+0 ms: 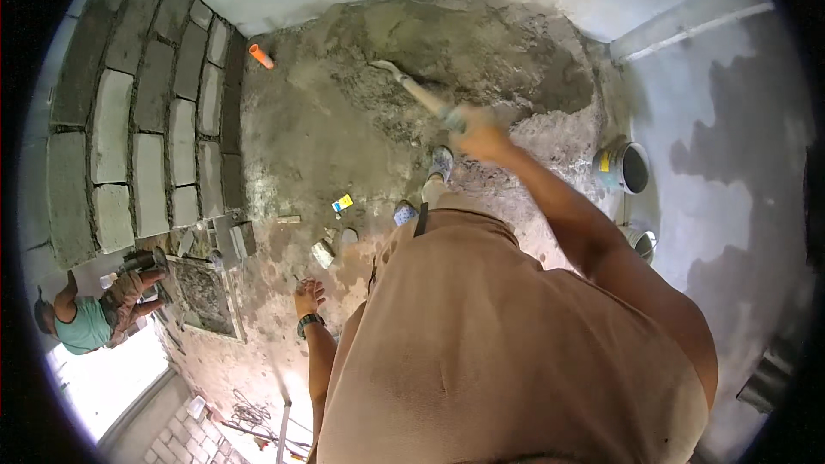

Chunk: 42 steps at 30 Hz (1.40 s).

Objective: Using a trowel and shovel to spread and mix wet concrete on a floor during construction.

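Note:
My right hand [483, 133], slightly blurred, is closed around a long tool with a pale handle [425, 98]. Away from the hand, the tool slants up and left to a curved greyish end [388, 67] at the wet grey mortar [378, 26]. Its exact kind is unclear. Low on the left hangs my left hand [309, 296], a dark watch [310, 321] on its wrist. Its fingers are parted and curled a little, with nothing plainly held. A pale broken chunk [323, 253] lies on the floor just beyond it.
An orange pipe [260, 56] sticks up near the block wall [150, 112]. Two buckets [632, 168] [641, 244] stand at the right wall. Another person [90, 318] sits at far left beside a mortar tray [203, 294]. A yellow-and-blue packet [343, 203] lies on the floor.

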Each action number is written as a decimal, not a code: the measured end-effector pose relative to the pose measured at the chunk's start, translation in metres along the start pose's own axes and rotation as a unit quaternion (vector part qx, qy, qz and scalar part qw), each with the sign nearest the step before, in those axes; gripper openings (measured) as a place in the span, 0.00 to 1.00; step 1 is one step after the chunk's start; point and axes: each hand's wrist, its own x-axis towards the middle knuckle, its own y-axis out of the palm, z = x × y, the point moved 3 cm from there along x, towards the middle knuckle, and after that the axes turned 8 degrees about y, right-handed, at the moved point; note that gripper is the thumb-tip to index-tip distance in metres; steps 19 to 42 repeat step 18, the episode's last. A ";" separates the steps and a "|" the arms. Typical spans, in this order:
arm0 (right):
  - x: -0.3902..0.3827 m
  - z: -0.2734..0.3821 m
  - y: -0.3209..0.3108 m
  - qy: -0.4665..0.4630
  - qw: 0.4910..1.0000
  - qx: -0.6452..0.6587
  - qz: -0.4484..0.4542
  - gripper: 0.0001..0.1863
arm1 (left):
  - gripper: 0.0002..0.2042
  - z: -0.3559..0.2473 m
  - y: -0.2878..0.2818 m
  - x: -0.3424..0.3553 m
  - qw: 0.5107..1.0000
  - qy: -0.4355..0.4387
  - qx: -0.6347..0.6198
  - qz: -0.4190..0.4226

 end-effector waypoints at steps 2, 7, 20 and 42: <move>-0.015 0.027 -0.086 0.025 0.992 0.084 -0.093 0.15 | 0.22 0.004 0.000 0.002 1.000 0.004 0.003 0.017; -0.059 0.010 -0.186 0.193 0.776 0.595 -0.084 0.16 | 0.22 0.017 -0.005 -0.006 0.999 -0.003 -0.034 -0.018; 0.019 0.002 -0.012 0.134 0.984 0.116 -0.032 0.14 | 0.22 0.063 -0.005 0.024 0.997 -0.045 -0.054 0.045; 0.019 0.002 -0.012 0.134 0.984 0.116 -0.032 0.14 | 0.22 0.063 -0.005 0.024 0.997 -0.045 -0.054 0.045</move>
